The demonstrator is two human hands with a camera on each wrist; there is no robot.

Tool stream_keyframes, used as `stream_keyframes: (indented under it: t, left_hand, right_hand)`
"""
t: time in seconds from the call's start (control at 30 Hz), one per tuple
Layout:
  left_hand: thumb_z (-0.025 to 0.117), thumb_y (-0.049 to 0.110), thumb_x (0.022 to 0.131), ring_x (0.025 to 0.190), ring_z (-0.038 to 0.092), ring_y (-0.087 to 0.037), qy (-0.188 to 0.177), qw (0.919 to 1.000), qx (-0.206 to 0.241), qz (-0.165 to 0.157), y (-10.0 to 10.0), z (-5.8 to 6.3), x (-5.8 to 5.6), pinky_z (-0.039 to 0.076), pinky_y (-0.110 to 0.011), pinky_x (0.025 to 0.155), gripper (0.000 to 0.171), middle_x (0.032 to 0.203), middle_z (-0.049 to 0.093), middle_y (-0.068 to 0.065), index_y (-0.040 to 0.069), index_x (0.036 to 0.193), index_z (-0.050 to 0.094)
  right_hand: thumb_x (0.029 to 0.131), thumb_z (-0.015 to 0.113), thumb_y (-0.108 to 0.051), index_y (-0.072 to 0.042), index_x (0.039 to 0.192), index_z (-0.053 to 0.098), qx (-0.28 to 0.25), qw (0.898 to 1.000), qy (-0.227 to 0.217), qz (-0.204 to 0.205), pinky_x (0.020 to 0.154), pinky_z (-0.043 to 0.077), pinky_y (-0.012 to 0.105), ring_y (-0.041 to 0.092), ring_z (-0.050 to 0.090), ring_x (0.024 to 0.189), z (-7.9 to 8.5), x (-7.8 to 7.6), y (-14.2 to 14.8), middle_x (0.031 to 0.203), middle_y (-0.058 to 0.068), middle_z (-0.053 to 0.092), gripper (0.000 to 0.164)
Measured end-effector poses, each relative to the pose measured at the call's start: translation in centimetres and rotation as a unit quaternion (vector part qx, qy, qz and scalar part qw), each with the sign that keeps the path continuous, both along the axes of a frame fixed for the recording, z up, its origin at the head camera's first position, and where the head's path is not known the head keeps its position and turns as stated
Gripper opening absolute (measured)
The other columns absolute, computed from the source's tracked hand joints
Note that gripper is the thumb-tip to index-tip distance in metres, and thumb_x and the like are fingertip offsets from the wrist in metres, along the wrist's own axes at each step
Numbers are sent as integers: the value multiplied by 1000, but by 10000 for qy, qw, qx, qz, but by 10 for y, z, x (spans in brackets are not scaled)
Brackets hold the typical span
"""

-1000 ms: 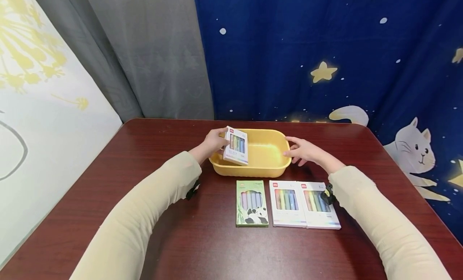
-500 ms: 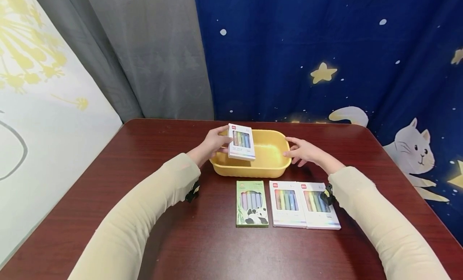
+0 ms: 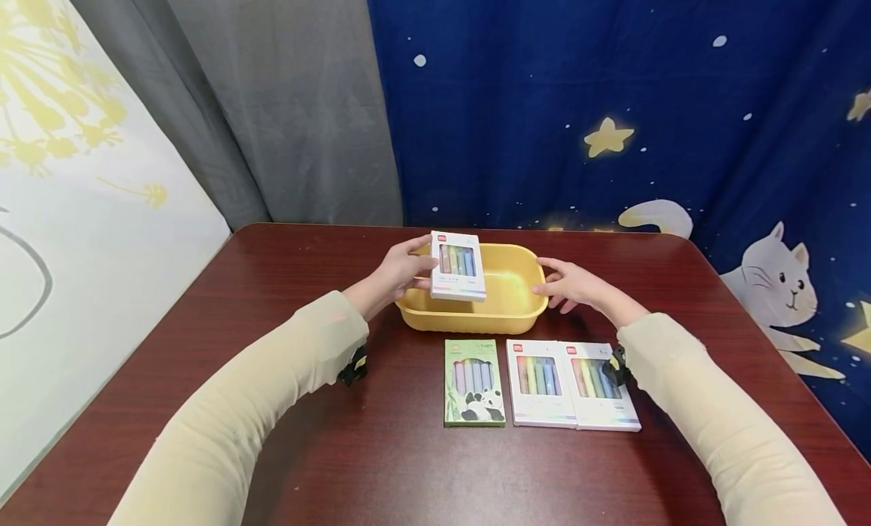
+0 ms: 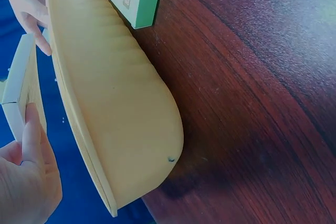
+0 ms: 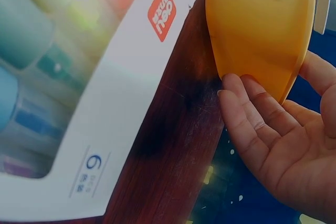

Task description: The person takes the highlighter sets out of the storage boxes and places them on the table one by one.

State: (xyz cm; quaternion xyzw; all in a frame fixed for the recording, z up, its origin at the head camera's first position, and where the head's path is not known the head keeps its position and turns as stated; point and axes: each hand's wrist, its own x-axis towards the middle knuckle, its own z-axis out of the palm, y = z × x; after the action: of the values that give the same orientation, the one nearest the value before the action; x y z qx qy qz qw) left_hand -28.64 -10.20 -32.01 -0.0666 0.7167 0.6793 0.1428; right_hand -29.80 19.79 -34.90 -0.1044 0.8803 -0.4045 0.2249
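Observation:
My left hand [image 3: 401, 271] pinches a white windowed box of markers [image 3: 457, 266] by its left edge, thumb in front. The box is tilted up over the left part of a yellow plastic basket [image 3: 469, 323]. In the left wrist view the box [image 4: 18, 85] shows edge-on beyond the basket rim. My right hand [image 3: 574, 284] holds the basket's right end, its thumb over the rim. In the right wrist view the fingertips [image 5: 231, 85] lie against the basket's outer wall [image 5: 262, 19].
In front of the basket lie a green panda box of markers [image 3: 474, 382] and two white marker boxes side by side, the left one [image 3: 540, 409] next to the right one [image 3: 609, 413]. They rest on a dark red wooden table [image 3: 381, 465]. A blue curtain [image 3: 510, 95] hangs behind.
The left hand's box of markers has moved slightly right and up over the basket, and its slant has lessened. The right hand, the basket and the boxes on the table stay put.

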Motion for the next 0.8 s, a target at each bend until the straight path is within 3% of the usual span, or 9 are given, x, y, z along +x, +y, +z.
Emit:
stream_keyframes:
  t: [0.27, 0.57, 0.8]
  left_hand:
    - [51, 1, 91, 105, 56, -28, 77, 9994, 327, 1, -9, 4, 6, 53, -26, 54, 57, 128, 50, -15, 21, 142, 36]
    - [51, 2, 91, 102, 54, -23, 166, 9997, 203, -24, -20, 7, 15, 51, -23, 53, 59, 126, 46, -12, 23, 143, 33]
    - [52, 1, 91, 97, 55, -20, 235, 9995, 144, -149, -27, 9, 29, 52, -23, 55, 59, 119, 46, -11, 22, 143, 33]
  right_hand:
    - [90, 58, -24, -5, 147, 7, -47, 10000, -38, 33, 67, 53, 40, 32, 62, 85, -3, -3, 0, 127, 30, 45, 79]
    - [90, 59, -24, -6, 147, 8, -58, 10000, -50, -34, 68, 53, 40, 31, 62, 85, -3, -2, 0, 128, 30, 45, 79]
    - [90, 58, -24, -6, 147, 9, -47, 10000, -10, -26, 67, 53, 38, 29, 63, 83, -3, -3, 1, 128, 29, 45, 78]
